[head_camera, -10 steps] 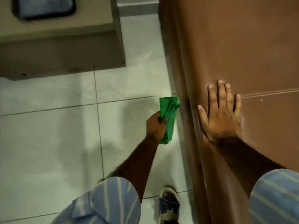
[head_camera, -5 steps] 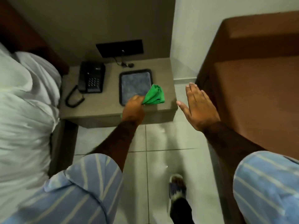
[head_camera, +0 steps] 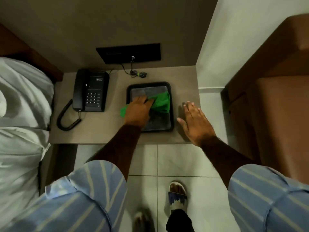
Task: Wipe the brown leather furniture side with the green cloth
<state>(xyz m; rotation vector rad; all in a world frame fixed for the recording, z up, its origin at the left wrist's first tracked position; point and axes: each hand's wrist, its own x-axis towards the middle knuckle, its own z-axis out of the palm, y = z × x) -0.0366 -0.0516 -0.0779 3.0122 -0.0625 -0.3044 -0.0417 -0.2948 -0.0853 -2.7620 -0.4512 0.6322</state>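
off target, at the bench (head_camera: 100, 131)

gripping green cloth (head_camera: 161, 102) in left hand (head_camera: 138, 113), fingers curled over the bunched middle, with ends spilling out either side. right hand (head_camera: 195, 121) spread flat, holding nothing, low over the bench's right end; contact unclear. cloth down inside black tray (head_camera: 148, 83), beside telephone (head_camera: 90, 91). brown leather furniture (head_camera: 275, 114) well apart, at right. judged light, soft, limp, not slippery; best taken bunched in the palm, a flat pad left free for the leather side.

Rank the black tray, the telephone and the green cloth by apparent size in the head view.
Largest: black tray.
Next: telephone, somewhat smaller, cord aside.
Smallest: green cloth, bunched and partly hidden under the left hand, so its true size is unsure.
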